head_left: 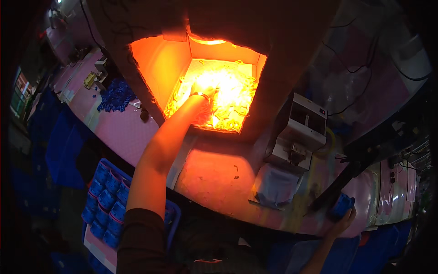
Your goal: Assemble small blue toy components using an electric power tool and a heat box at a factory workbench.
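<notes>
My left arm stretches up into a brown cardboard box with a ragged opening, lit inside by a strong orange glow. My left hand, with a bracelet at the wrist, is down among a heap of thin looped strands. Glare washes out its fingers, so what they hold does not show. At the lower right, the fingers of my right hand are curled round a blue cylinder near the table's edge.
Several blue cylinders are stacked in a blue crate at the lower left. A pile of small blue pieces lies left of the box. Right of it stands a white bench machine, with a plastic bag before it. A dark bar slants near my right hand.
</notes>
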`<state>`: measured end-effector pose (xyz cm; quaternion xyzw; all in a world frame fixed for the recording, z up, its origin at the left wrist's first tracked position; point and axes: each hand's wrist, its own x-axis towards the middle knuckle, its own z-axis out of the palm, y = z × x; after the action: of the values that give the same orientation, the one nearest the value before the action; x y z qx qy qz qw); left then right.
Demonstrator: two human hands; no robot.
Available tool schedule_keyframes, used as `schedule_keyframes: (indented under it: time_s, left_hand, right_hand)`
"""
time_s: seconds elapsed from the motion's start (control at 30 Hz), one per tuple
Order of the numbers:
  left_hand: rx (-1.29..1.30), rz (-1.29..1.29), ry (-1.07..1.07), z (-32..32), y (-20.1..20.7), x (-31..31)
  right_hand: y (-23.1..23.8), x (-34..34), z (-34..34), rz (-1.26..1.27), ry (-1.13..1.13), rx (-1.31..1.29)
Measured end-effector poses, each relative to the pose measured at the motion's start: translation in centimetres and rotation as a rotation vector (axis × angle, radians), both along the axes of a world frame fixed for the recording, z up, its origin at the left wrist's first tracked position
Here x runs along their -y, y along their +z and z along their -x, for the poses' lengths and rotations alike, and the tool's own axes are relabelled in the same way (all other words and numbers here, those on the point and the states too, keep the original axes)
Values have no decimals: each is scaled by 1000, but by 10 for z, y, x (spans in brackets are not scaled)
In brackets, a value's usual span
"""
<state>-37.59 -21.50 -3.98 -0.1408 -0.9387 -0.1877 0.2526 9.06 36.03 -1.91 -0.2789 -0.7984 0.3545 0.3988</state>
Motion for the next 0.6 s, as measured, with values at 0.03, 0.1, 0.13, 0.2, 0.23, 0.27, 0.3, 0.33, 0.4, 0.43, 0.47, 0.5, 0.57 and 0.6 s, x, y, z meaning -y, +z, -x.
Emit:
schedule_keyframes:
  time_s: [0.03, 0.1, 0.13, 0.2, 0.23, 0.27, 0.3, 0.33, 0.4, 0.43, 0.47, 0.5, 0.57, 0.6]
  left_hand:
    - [-23, 31, -24, 10, 2, 10]
    - [-37, 57, -69, 8, -2, 5]
    - [45, -170, -93, 0, 12, -5]
    - [132, -387, -107, -24, 44, -11]
    - [171, -494, -80, -38, 58, -15]
    - [209, -599, -52, -51, 72, -19]
    - [252, -705, -23, -61, 80, -23]
    - [200, -719, -69, -69, 86, -29]
    - [224, -693, -17, -89, 98, -31]
    - [200, -689, -12, -97, 100, -32]
    - [184, -723, -34, -112, 98, -32]
    - [181, -679, -11, -129, 97, -34]
    - [113, -600, -101, -182, 101, -46]
    - [-67, -555, -209, -208, 97, -53]
  right_hand:
    - [2, 4, 0, 6, 17, -20]
    - [0, 2, -2, -5, 2, -5]
    - [1, 0, -4, -25, -20, 2]
    - [6, 7, -2, -10, -16, 6]
    - [9, 10, -1, 5, 0, 6]
    - [8, 10, 1, 9, -2, 9]
    - [4, 7, 3, 13, -3, 11]
    - [3, 7, 1, 15, -14, 19]
    - [7, 12, 6, 21, 5, 12]
    - [9, 15, 7, 18, 29, -8]
    - [9, 14, 5, 19, 13, 1]
    - [7, 12, 6, 16, 7, -2]
    - [2, 8, 4, 19, -8, -7]
    - [-1, 7, 3, 16, 10, -19]
